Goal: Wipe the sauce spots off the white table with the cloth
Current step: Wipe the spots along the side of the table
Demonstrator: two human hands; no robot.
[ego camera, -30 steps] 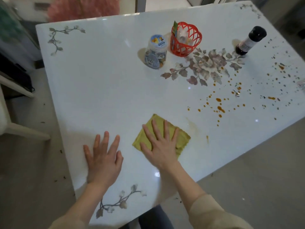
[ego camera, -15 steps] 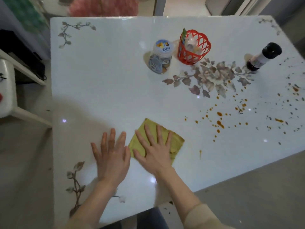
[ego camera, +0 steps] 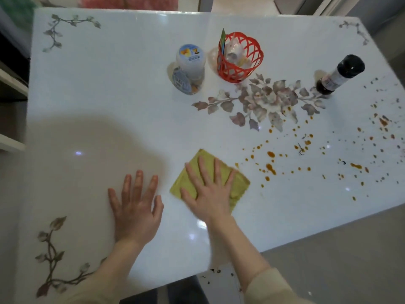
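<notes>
A folded yellow-green cloth point(ego camera: 237, 183) lies flat on the white table point(ego camera: 109, 102) near its front edge. My right hand point(ego camera: 208, 191) presses flat on the cloth with fingers spread, covering most of it. My left hand point(ego camera: 137, 207) rests palm-down on the bare table just left of the cloth, fingers apart, holding nothing. Orange-brown sauce spots point(ego camera: 270, 167) begin right beside the cloth's right corner and scatter across the table to its right edge.
At the back stand a lidded plastic jar point(ego camera: 189, 69), a red lattice basket point(ego camera: 240, 58) with wrapped items, and a dark sauce bottle point(ego camera: 339, 74) with a black cap. A printed flower pattern point(ego camera: 263, 102) lies between them. The table's front edge runs just below my wrists.
My right hand slid the cloth left toward my left hand, then back right toward the sauce spots. A smear and a drop near the cloth are gone. My left hand stayed flat.
</notes>
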